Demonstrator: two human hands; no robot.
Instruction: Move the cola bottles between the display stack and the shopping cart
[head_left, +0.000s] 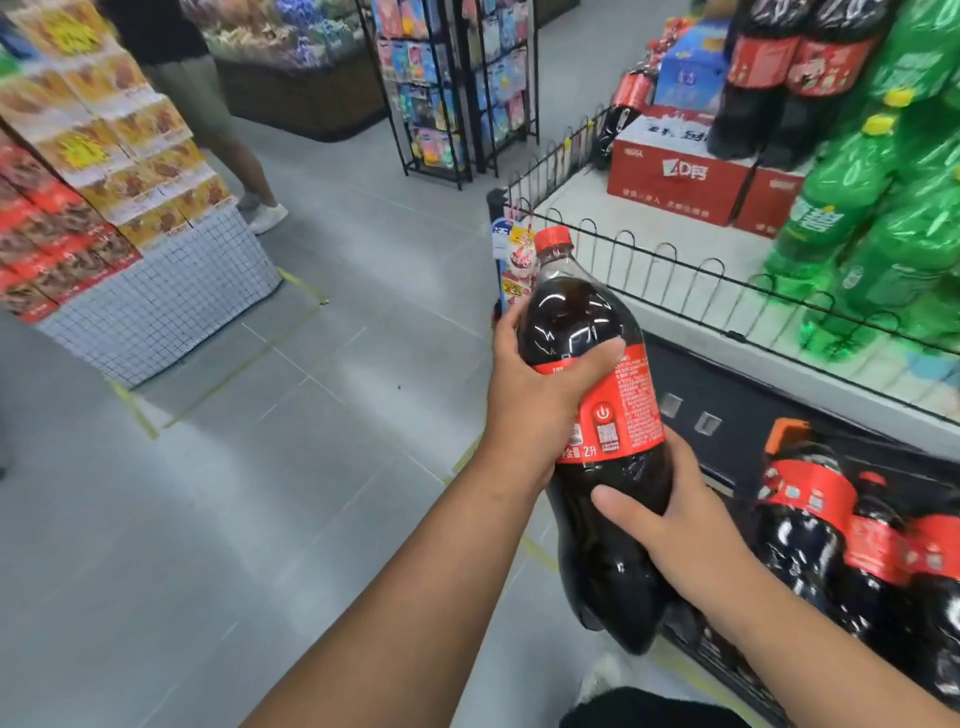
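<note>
Red-capped cola bottle (597, 395) held upright, more bottles (852, 540) in cart (727, 660)

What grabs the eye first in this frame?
A big dark plastic cola bottle with red cap and label sits dead centre, with the left hand gripping its shoulder and the right hand holding its lower body. At lower right, more red-labelled cola bottles lie in a black shopping cart. On the white fenced display platform at upper right sit shrink-wrapped green soda bottles and red cardboard cartons.
</note>
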